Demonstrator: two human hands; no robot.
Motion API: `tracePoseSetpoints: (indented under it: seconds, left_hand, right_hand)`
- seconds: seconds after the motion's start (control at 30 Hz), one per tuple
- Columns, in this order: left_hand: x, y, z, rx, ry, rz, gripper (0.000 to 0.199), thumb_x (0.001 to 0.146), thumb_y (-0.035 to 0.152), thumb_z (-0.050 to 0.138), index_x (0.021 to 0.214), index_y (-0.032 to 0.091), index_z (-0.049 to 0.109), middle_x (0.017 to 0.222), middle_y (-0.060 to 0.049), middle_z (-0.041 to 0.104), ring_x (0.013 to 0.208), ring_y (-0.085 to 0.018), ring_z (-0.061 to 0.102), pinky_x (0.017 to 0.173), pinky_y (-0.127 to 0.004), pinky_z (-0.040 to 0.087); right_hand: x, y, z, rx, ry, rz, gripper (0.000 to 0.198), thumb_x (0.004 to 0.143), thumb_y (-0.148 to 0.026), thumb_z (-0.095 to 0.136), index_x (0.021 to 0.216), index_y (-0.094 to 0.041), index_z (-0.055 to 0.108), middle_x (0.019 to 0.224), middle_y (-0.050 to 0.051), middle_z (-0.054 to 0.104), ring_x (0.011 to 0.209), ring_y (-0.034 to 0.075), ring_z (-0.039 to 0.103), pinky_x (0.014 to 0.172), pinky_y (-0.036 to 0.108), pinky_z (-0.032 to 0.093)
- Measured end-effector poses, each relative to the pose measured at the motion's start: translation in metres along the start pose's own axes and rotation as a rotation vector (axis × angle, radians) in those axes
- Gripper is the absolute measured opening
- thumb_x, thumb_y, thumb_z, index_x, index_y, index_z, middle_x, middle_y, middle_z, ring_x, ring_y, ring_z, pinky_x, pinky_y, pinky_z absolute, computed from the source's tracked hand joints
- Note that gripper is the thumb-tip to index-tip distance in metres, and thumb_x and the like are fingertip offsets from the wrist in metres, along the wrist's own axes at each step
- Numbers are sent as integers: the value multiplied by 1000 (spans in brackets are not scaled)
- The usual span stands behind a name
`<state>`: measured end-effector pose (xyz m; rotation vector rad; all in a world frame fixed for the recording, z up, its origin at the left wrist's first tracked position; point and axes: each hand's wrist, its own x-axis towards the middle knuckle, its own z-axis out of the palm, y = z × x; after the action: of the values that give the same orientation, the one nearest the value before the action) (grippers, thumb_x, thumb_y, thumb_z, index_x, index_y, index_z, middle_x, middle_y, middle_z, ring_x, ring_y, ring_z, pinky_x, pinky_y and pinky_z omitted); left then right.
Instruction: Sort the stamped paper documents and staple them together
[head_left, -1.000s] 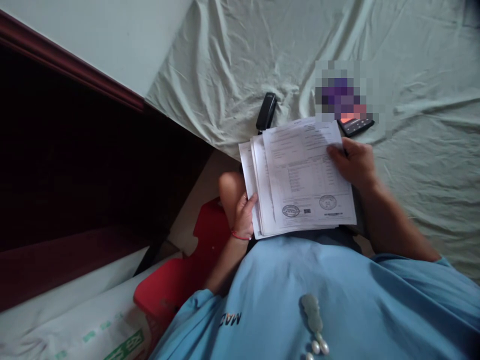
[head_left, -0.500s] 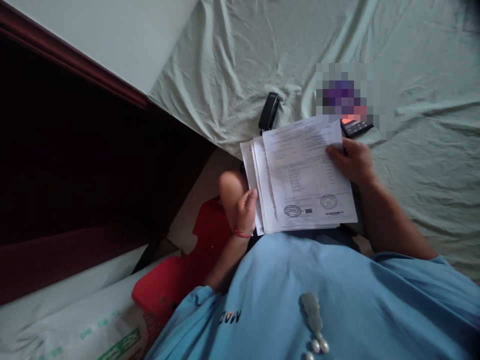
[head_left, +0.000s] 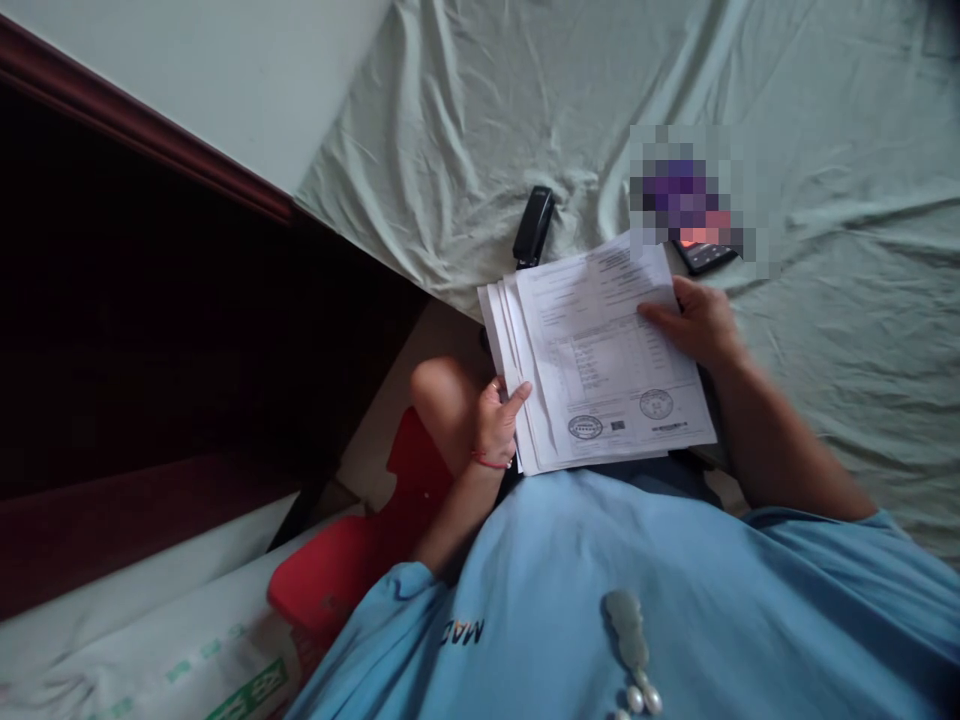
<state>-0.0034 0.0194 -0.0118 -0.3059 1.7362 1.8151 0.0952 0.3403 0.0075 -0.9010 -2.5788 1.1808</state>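
Observation:
A stack of printed papers [head_left: 615, 350] is held between my two hands above my lap. Its top sheet carries a printed table, two round stamps and a small square code. My left hand [head_left: 499, 418], with a red string bracelet at the wrist, grips the left edges, thumb on top. The sheets fan out slightly on that side. My right hand [head_left: 697, 318] is closed on the upper right edge, its thumb lying on the top sheet and its other fingers hidden underneath. Just beyond the papers lies a black stapler [head_left: 534, 226] on the cloth.
A wrinkled pale green sheet [head_left: 840, 330] covers the surface ahead and to the right. On it lies a phone [head_left: 705, 255], partly pixelated. To my left are a red plastic seat [head_left: 360, 560], a white printed bag [head_left: 187, 650] and a dark wooden edge [head_left: 150, 120].
My left thumb has moved onto the face of the papers, and their left edges sit closer together. My right hand has shifted slightly left. My knee has moved a little left.

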Motion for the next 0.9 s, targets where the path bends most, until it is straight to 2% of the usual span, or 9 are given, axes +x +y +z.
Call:
tracePoseSetpoints:
  seconds: [0.07, 0.2, 0.33, 0.4, 0.67, 0.73, 0.8, 0.9]
  left_hand:
    - [0, 1, 2, -24, -11, 14, 66, 57, 61, 104, 93, 21, 67, 88, 1, 78, 85, -19, 75, 88, -33, 58]
    - [2, 2, 4, -57, 9, 9, 66, 59, 65, 101, 80, 23, 55, 72, 7, 66, 68, -14, 66, 77, -29, 57]
    - [12, 1, 4, -5, -5, 24, 64, 66, 65, 97, 80, 24, 52, 72, 7, 62, 66, -12, 60, 68, -25, 50]
    - [17, 1, 5, 39, -1, 53, 60, 72, 64, 94, 80, 24, 51, 72, 7, 60, 66, -12, 58, 67, -24, 48]
    - [27, 1, 12, 55, 0, 106, 50, 83, 60, 88, 81, 24, 53, 77, 5, 61, 73, -13, 57, 73, -25, 47]
    - [27, 0, 11, 81, -3, 149, 49, 84, 61, 88, 84, 24, 56, 80, 4, 62, 76, -14, 60, 75, -25, 49]
    - [28, -1, 9, 94, 1, 228, 50, 81, 61, 92, 97, 25, 61, 91, 2, 68, 85, -15, 66, 83, -26, 52]
    - [29, 0, 6, 93, -2, 329, 68, 74, 56, 99, 124, 28, 62, 112, -3, 73, 101, -19, 74, 98, -31, 56]
  right_hand:
    - [0, -1, 0, -5, -12, 12, 33, 87, -58, 75, 83, -26, 67, 73, 4, 71, 66, 24, 61, 58, 36, 45]
    - [-2, -5, 0, 19, 14, 36, 30, 88, -54, 71, 83, -26, 64, 76, 4, 71, 69, 24, 62, 62, 36, 46]
    - [-4, -9, 0, 43, 98, 53, 32, 89, -49, 67, 73, -27, 51, 68, 3, 61, 66, 21, 55, 62, 37, 43]
    - [-4, -10, -1, 67, 96, 59, 34, 89, -49, 67, 71, -28, 47, 66, 2, 57, 64, 20, 51, 60, 37, 41]
    - [-5, 7, 2, 183, 158, 51, 26, 93, -53, 65, 88, -27, 62, 76, 4, 62, 75, 26, 61, 63, 39, 50]
    - [-5, 10, 1, 248, 143, 41, 25, 94, -52, 65, 96, -28, 67, 81, 5, 66, 77, 27, 65, 64, 40, 53]
    - [-5, 10, -1, 302, 103, 28, 24, 93, -51, 67, 102, -28, 70, 84, 6, 69, 78, 27, 66, 63, 41, 54]
    - [-5, 8, -4, 343, 43, 28, 23, 91, -46, 69, 103, -27, 72, 87, 6, 72, 78, 27, 68, 63, 40, 56]
